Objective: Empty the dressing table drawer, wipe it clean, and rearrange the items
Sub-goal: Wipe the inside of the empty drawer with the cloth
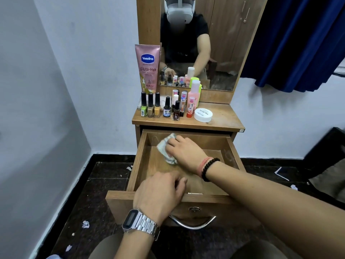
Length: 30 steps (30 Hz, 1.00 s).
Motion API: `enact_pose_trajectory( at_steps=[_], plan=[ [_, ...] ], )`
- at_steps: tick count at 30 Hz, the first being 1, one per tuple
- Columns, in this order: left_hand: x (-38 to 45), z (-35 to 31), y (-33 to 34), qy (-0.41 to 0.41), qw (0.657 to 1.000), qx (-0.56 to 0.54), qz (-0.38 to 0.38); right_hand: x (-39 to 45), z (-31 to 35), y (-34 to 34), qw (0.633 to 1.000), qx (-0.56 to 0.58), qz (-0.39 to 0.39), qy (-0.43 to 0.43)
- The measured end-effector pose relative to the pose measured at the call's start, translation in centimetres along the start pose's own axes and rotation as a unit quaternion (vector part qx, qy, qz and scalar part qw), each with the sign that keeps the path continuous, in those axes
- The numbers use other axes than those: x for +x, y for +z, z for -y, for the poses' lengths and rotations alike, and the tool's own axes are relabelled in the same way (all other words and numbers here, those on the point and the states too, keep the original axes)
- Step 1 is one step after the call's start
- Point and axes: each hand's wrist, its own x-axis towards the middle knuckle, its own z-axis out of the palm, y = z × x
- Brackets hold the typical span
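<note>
Crumpled cloth [166,146] half-hidden under right hand [183,151]

The scene is evenly and softly lit, with no hard shadows; only a faint shade is cast inside the drawer [186,176] under the right hand [183,151]. Strong wide-angle bending is seen at the edges, where the walls [56,90] and curtain [298,43] lean outward. Slight motion blur is seen on the cloth [167,146]. A dull sheen is shown on the mirror [224,53] and the drawer handle [192,223]. The corners are rendered softer.
</note>
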Motion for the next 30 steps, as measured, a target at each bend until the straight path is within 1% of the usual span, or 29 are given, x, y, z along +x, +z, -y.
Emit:
enact_pose_trajectory(
  at_steps=[1, 2, 3, 4, 5, 7, 8, 12, 14, 16, 17, 18, 20, 25, 27, 30],
  plan=[
    [0.0, 0.0, 0.0, 0.0, 1.0, -0.002, 0.0, -0.5, -0.1, 0.3, 0.999, -0.014, 0.032, 0.01],
    [-0.1, 0.0, -0.1, 0.001, 1.0, -0.004, -0.002, -0.8, -0.2, 0.5, 0.997, -0.009, 0.07, 0.041],
    [-0.1, 0.0, -0.2, 0.003, 1.0, -0.006, -0.005, -1.1, -0.2, 0.6, 0.989, 0.025, 0.106, 0.097],
    [-0.1, 0.0, -0.2, 0.006, 1.0, -0.008, -0.007, -1.3, -0.3, 0.7, 0.978, 0.071, 0.124, 0.151],
    [-0.1, 0.0, -0.2, 0.007, 1.0, -0.009, -0.007, -1.4, -0.4, 0.9, 0.968, 0.105, 0.135, 0.185],
    [-0.1, 0.1, -0.1, 0.008, 1.0, -0.012, -0.007, -1.6, -0.3, 1.3, 0.956, 0.13, 0.17, 0.203],
    [0.0, 0.1, 0.0, 0.007, 1.0, -0.015, -0.007, -1.7, -0.3, 1.6, 0.955, 0.129, 0.181, 0.198],
    [0.0, 0.1, -0.1, 0.005, 1.0, -0.015, -0.003, -1.4, -1.1, 1.9, 0.962, 0.117, 0.18, 0.169],
    [-0.1, 0.0, -0.1, 0.001, 1.0, -0.015, -0.005, -1.2, -1.5, 1.8, 0.976, 0.075, 0.169, 0.113],
    [-0.1, -0.1, -0.2, -0.001, 1.0, -0.013, -0.008, -1.0, -1.8, 1.5, 0.993, -0.022, 0.112, 0.007],
    [-0.1, -0.2, -0.2, 0.001, 1.0, -0.012, -0.011, -0.8, -2.0, 1.5, 0.993, -0.07, 0.08, -0.046],
    [-0.1, -0.2, -0.2, 0.002, 1.0, -0.012, -0.013, -0.6, -2.1, 1.4, 0.99, -0.103, 0.052, -0.081],
    [-0.1, -0.2, -0.2, 0.002, 1.0, -0.012, -0.015, 0.1, -2.3, 1.3, 0.983, -0.139, 0.01, -0.116],
    [-0.1, -0.2, -0.2, -0.002, 1.0, -0.011, -0.014, 2.1, -2.7, 2.4, 0.969, -0.204, 0.014, -0.138],
    [-0.1, -0.2, -0.2, -0.003, 1.0, -0.011, -0.016, 3.2, -2.1, 2.6, 0.966, -0.209, 0.011, -0.15],
    [-0.1, -0.2, -0.1, 0.0, 1.0, -0.007, -0.014, 4.8, -0.7, 2.6, 0.97, -0.198, 0.017, -0.138]
  ],
)
